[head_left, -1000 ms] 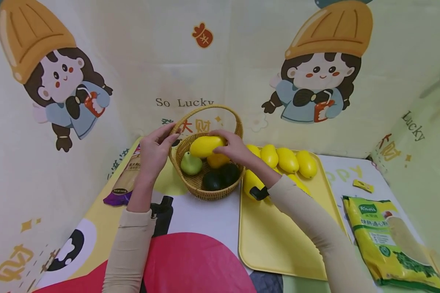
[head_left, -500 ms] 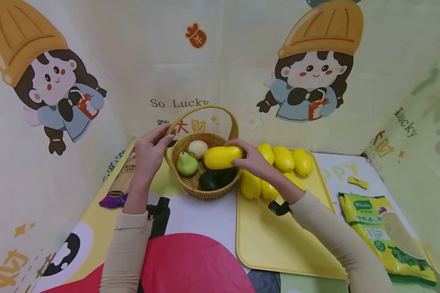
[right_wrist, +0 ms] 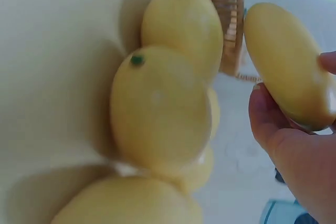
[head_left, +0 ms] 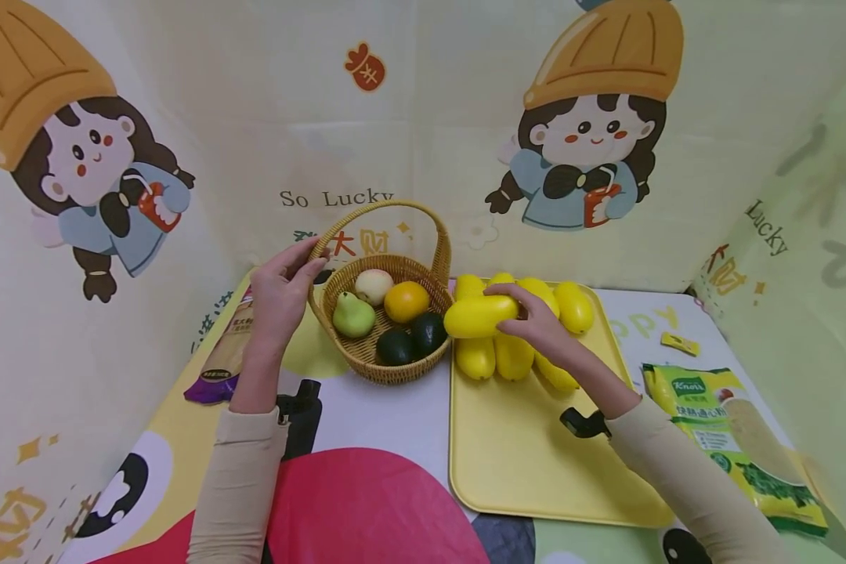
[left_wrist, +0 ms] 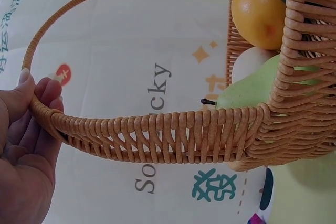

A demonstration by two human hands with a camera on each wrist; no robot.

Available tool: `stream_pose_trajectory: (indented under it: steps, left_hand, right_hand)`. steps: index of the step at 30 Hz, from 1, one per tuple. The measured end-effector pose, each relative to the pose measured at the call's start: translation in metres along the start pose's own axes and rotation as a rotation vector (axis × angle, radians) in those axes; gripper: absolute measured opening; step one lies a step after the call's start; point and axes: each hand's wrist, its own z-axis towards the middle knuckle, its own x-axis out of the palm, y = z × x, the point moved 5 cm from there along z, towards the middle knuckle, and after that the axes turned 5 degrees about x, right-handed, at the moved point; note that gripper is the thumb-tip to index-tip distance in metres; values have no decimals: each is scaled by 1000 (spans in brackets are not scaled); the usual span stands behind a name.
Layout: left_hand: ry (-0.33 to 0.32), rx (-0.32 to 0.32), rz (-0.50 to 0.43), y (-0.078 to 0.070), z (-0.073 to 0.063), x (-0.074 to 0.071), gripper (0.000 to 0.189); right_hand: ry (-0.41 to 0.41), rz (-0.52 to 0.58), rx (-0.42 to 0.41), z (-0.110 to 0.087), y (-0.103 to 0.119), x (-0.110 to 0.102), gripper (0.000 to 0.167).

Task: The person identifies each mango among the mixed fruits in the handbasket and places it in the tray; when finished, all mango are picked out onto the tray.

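Note:
My left hand (head_left: 280,301) pinches the left side of the wicker basket's handle (left_wrist: 157,135) between thumb and fingers. The wicker basket (head_left: 388,372) stands upright on the table. In it lie a green pear (head_left: 354,315), a pale round fruit (head_left: 374,287), an orange (head_left: 406,301) and two dark green avocados (head_left: 395,347). My right hand (head_left: 539,319) grips a yellow mango (head_left: 479,316) by its right end, just right of the basket's rim. Beneath and behind it, several more mangoes (right_wrist: 160,106) lie on the yellow tray (head_left: 536,470).
A green and yellow Knorr packet (head_left: 740,439) lies right of the tray, with a small yellow sachet (head_left: 680,344) behind it. Left of the basket is a long purple-ended packet (head_left: 224,352). A printed cloth wall (head_left: 423,141) rises close behind the basket.
My right hand has carried the mango from inside the basket rightward, out over the tray, uncovering the orange and the pale fruit. My left hand keeps its hold on the handle.

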Motion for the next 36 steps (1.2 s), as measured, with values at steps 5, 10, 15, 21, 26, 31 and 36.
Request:
stream_pose_trajectory:
  steps: [5, 10, 15, 21, 26, 31, 36]
  left_hand:
    - [0, -8, 3, -1, 0, 0, 38]
    - [-6, -18, 2, -1, -1, 1, 37]
    - [-4, -4, 9, -1, 0, 2, 38]
    - [-5, 12, -9, 0, 0, 1, 36]
    - [-6, 5, 14, -1, -1, 0, 37]
    - [-1, 2, 31, -2, -1, 1, 37]
    - [-2, -20, 40, -2, -1, 0, 38]
  right_hand:
    - [-26, 11, 26, -14, -14, -21, 55]
    - [-64, 118, 45, -32, -25, -41, 60]
    - [-104, 349, 20, -52, -35, -59, 55]
    - [-133, 488, -58, -75, -49, -77, 43]
    - [-128, 520, -111, -91, -58, -90, 44]
    - [-114, 449, -108, -106, -68, -108, 49]
    - [-111, 241, -24, -115, -78, -129, 49]
